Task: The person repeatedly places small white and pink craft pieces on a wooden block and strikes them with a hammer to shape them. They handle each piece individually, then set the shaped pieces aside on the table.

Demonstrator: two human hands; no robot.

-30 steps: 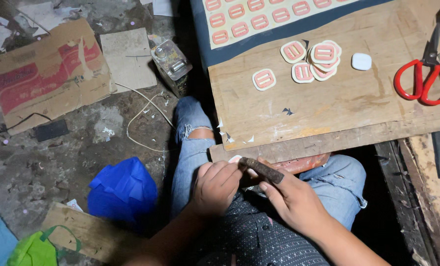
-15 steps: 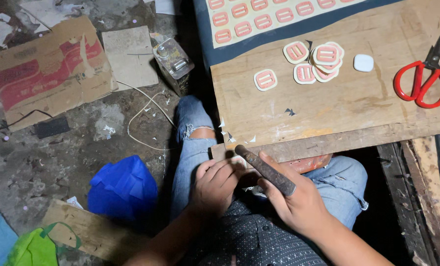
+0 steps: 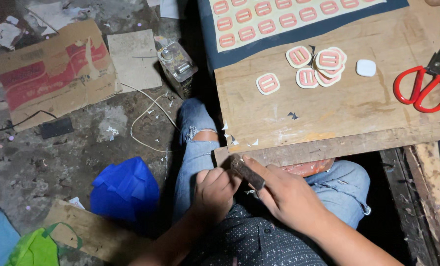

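Pink labels (image 3: 314, 69); red-printed carton (image 3: 52, 74)

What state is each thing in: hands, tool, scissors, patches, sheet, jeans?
Right hand: gripping a dark tool.
Left hand: curled, touching the tool's tip.
Scissors: lying on the board.
Patches: cut out, some overlapping.
Sheet: partly uncut.
Jeans: torn at the knee.

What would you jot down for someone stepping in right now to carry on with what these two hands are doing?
Right hand: grips a dark, worn tool, index finger laid along it.
Left hand: closed at the tool's tip, over the lap; what it pinches is hidden.
Wooden board: five pink-and-cream cut patches, one white piece, red scissors at right.
Uncut patch sheet lies at the board's far edge.
Done: a few patches cut out. Left: most of the sheet.
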